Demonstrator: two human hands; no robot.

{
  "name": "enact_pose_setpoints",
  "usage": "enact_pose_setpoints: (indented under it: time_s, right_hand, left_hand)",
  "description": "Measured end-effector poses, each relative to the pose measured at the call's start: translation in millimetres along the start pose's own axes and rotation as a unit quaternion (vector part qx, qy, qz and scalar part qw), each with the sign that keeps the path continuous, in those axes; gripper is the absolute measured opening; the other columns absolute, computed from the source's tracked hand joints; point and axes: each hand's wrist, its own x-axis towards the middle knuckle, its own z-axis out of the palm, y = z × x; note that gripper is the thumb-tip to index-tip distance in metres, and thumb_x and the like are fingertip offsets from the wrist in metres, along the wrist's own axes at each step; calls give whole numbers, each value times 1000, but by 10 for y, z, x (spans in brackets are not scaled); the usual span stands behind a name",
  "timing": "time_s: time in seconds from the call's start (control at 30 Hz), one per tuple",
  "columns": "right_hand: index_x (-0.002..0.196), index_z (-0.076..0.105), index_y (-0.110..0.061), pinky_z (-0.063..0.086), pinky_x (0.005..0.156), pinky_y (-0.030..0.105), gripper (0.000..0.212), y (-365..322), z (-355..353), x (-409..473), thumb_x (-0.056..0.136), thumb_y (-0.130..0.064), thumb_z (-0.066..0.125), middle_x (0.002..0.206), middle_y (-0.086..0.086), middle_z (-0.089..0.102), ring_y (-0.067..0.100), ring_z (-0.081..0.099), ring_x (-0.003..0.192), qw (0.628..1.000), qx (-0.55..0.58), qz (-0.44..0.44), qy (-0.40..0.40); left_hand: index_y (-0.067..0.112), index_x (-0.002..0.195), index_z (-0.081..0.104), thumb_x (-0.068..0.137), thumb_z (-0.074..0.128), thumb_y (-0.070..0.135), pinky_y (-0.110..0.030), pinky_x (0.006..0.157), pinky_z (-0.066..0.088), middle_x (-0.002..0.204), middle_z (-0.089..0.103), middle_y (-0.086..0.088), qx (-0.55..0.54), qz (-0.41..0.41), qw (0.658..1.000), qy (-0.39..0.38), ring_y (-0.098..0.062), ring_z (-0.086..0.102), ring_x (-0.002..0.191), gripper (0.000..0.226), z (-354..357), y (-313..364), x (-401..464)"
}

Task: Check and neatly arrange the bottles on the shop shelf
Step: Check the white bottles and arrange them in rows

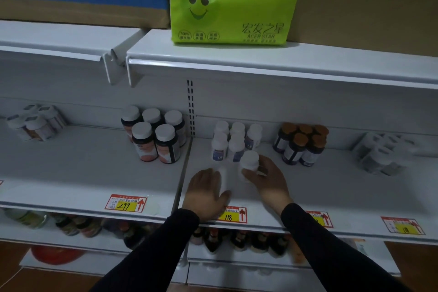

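Observation:
On the white middle shelf [331, 187], my right hand [265, 178] is wrapped around a small white bottle [250, 161], just in front of a cluster of several white bottles [233, 141] with blue labels. My left hand [206, 192] rests on another white bottle [224, 179] lying or standing close beside it; that bottle is blurred and partly covered. Both bottles sit near the shelf's front, above the yellow 118 price tag [233, 216].
Dark bottles with white caps [154, 135] stand left of the divider, orange-capped bottles [301, 144] to the right, wrapped packs [379, 154] at far right and far left [35, 122]. A green tissue pack [233, 5] sits on the upper shelf. More bottles fill the lower shelf.

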Motion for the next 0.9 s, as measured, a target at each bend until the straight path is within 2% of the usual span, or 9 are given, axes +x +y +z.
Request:
enact_pose_setpoints:
  time_s: [0.07, 0.2, 0.3, 0.37, 0.47, 0.57, 0.63, 0.8, 0.9]
  right_hand:
    - [128, 57, -23, 44, 79, 17, 47, 49, -28, 84, 85, -28, 76, 123, -6, 62, 12, 58, 109, 1000, -24, -1, 14]
    - [127, 57, -22, 42, 87, 25, 43, 95, -69, 238, 88, -24, 72, 119, -6, 61, 13, 58, 108, 999, -39, -6, 33]
    - [130, 56, -16, 41, 86, 20, 43, 108, -87, 377, 90, -21, 70, 123, -3, 61, 11, 56, 109, 997, -60, -21, 32]
    - [129, 57, -13, 41, 80, 15, 41, 116, -92, 470, 90, -21, 69, 124, 0, 63, 11, 57, 107, 997, -71, -24, 28]
    - [129, 56, -13, 41, 82, 18, 41, 111, -75, 563, 91, -22, 68, 125, 1, 62, 12, 57, 108, 997, -74, -23, 24]
    - [130, 56, -12, 39, 74, 7, 42, 101, -50, 598, 91, -22, 68, 122, -2, 61, 8, 55, 105, 997, -69, -21, 26]
    - [130, 56, -13, 38, 75, 6, 42, 121, -42, 624, 91, -23, 68, 122, -2, 61, 8, 56, 105, 997, -67, -18, 28]
    - [130, 55, -17, 44, 89, 23, 44, 145, -53, 651, 89, -24, 70, 122, -6, 60, 8, 56, 106, 998, -61, -16, 21]
    - [125, 58, -19, 49, 90, 31, 40, 152, -85, 679, 89, -33, 70, 118, -6, 63, 11, 59, 104, 997, -67, -18, 19]
  left_hand:
    - [5, 124, 62, 85, 37, 58, -50, 105, 40, 131, 59, -23, 25, -12, 999, -16, -42, 55, 122, 71, 72, -30, -24]
    - [3, 122, 64, 87, 44, 54, -55, 101, 44, 130, 60, -25, 54, -5, 998, -32, -43, 58, 118, 66, 213, -95, -56]
    - [3, 123, 64, 87, 46, 53, -54, 101, 46, 130, 60, -25, 53, 5, 999, -11, -42, 58, 118, 64, 227, -102, -57]
    - [3, 122, 64, 88, 47, 53, -53, 100, 47, 129, 61, -24, 60, 14, 998, 4, -42, 58, 117, 63, 233, -107, -59]
    - [3, 123, 64, 89, 46, 53, -53, 100, 47, 129, 61, -24, 66, 26, 997, 24, -41, 59, 118, 63, 247, -112, -56]
    - [2, 124, 64, 89, 45, 53, -53, 101, 46, 130, 60, -24, 67, 24, 997, 32, -41, 58, 119, 64, 257, -119, -56]
    - [2, 125, 63, 89, 46, 53, -53, 102, 45, 131, 59, -24, 67, 25, 997, 34, -41, 57, 120, 64, 264, -124, -55]
    - [3, 126, 62, 90, 44, 54, -52, 103, 45, 132, 59, -23, 74, 29, 996, 44, -40, 56, 121, 65, 280, -127, -50]
    - [3, 127, 62, 90, 44, 54, -52, 104, 44, 132, 59, -23, 79, 29, 995, 47, -40, 56, 122, 65, 283, -130, -51]
